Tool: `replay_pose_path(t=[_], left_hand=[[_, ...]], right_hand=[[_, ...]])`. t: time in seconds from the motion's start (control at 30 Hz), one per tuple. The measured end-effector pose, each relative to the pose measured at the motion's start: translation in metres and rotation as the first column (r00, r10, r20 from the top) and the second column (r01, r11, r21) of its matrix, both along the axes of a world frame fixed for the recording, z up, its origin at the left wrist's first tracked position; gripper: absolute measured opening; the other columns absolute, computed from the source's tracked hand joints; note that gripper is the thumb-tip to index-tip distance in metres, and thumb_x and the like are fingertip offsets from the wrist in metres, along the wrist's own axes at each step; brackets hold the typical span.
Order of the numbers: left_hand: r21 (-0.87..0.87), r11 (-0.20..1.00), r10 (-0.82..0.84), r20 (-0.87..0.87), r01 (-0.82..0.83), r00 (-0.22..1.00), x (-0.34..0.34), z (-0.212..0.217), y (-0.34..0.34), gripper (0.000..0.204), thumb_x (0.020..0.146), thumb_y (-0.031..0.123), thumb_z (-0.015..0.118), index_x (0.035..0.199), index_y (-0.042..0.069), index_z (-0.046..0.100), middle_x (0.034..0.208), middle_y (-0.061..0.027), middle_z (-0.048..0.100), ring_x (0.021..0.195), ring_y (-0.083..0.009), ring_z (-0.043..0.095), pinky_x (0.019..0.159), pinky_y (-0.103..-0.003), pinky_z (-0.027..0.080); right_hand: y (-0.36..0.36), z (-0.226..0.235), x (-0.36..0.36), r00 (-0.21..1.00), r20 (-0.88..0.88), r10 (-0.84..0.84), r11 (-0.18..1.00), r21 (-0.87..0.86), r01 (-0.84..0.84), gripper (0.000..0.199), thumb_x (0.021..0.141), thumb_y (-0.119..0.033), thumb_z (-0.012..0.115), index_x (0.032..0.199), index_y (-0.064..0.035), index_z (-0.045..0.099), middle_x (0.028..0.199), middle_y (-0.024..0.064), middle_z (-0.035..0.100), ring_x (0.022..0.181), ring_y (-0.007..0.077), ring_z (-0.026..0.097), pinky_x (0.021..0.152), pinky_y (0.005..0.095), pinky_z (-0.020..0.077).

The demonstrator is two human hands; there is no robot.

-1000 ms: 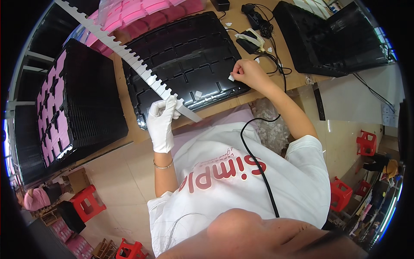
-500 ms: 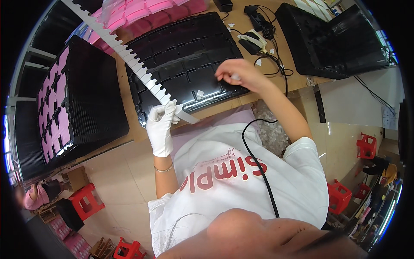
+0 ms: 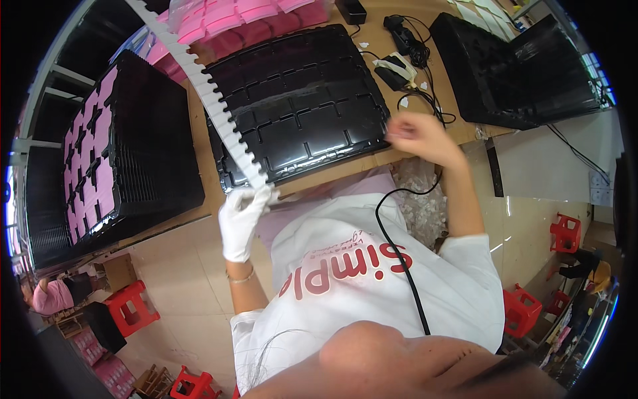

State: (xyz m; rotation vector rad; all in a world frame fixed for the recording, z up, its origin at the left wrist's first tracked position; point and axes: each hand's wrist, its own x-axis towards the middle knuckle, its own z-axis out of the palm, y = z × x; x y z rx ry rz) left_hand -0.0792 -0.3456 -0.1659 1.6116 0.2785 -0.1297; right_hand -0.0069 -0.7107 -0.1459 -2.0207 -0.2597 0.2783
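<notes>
Strip (image 3: 216, 103), white and notched along one side, slanted away from my left hand (image 3: 242, 223), its long axis running forward and leftward over the left side of the black tray (image 3: 299, 100) and on past the tray's far-left corner. My left hand, gloved in white, was nearer to it by far, pinching its near end just off the tray's near-left corner. My bare right hand (image 3: 419, 136) was well apart from it, just beside the tray's near-right corner, fingers curled; they were blurred, and I could not tell whether they held anything.

The tray lay along the front edge of the counter (image 3: 375, 32), filling much of the gap between my hands. Black stacks stood either side, a left stack (image 3: 159, 126) close by the strip and a right stack (image 3: 485, 73) beyond the cables (image 3: 419, 53). Pink trays (image 3: 232, 16) crowded the far edge, beside the strip. Below the front edge, near my right forearm, sat a clear bag (image 3: 422, 203) of small pale pieces.
</notes>
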Motion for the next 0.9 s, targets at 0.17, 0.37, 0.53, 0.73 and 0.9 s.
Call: replay_pose_path(t=[0.17,0.37,0.53,0.73,0.9], left_hand=[[0.619,0.749,-0.344,0.06,0.235,0.937,-0.024,0.017,0.036,0.016,0.091,0.018,0.066,0.091,0.002,0.069,0.087,-0.0117,0.07,0.076,-0.016,0.065,0.07,-0.029,0.051],[0.836,0.511,-0.032,0.251,-0.199,0.968,0.014,0.022,0.045,0.022,0.093,0.026,0.061,0.101,0.006,0.069,0.094,-0.0154,0.067,0.087,-0.0328,0.064,0.077,-0.038,0.051],[0.861,0.455,-0.198,0.345,-0.226,0.917,0.117,0.021,0.033,0.024,0.092,0.031,0.06,0.096,0.007,0.065,0.09,-0.015,0.066,0.085,-0.0345,0.064,0.073,-0.042,0.051],[0.887,0.433,-0.381,0.342,-0.161,0.859,0.268,0.017,-0.005,0.033,0.092,0.037,0.058,0.088,0.006,0.068,0.085,-0.0177,0.066,0.083,-0.0368,0.065,0.072,-0.043,0.05],[0.885,0.463,-0.459,0.292,-0.055,0.839,0.319,0.012,-0.029,0.032,0.09,0.04,0.058,0.088,0.009,0.07,0.089,-0.0151,0.067,0.089,-0.0342,0.065,0.079,-0.043,0.051]], right_hand=[[-0.172,-0.032,-0.095,0.934,-0.128,-0.335,0.853,-0.462,0.243,0.022,0.081,-0.02,0.067,0.091,-0.0011,0.063,0.084,0.0049,0.064,0.076,0.0116,0.057,0.069,0.0298,0.0472],[-0.17,-0.05,-0.127,0.841,0.522,-0.142,-0.042,-0.852,0.522,0.019,0.087,-0.019,0.065,0.094,-0.0021,0.067,0.103,0.0135,0.066,0.094,0.0299,0.065,0.079,0.0382,0.0494],[-0.048,0.029,0.02,0.728,0.664,-0.173,0.805,-0.331,0.493,0.012,0.085,-0.009,0.068,0.093,-0.0002,0.066,0.084,0.0102,0.064,0.07,0.0196,0.062,0.064,0.0268,0.0482],[0.095,0.034,0.254,0.504,0.842,0.193,0.971,-0.238,0.027,0.016,0.082,-0.014,0.067,0.095,-0.0056,0.065,0.091,0.0101,0.064,0.083,0.0273,0.063,0.073,0.0348,0.051],[0.169,0.005,0.356,0.4,0.875,0.272,0.941,-0.328,0.078,0.021,0.072,-0.015,0.071,0.091,-0.007,0.066,0.092,0.0131,0.064,0.088,0.0302,0.063,0.078,0.0419,0.0506]])
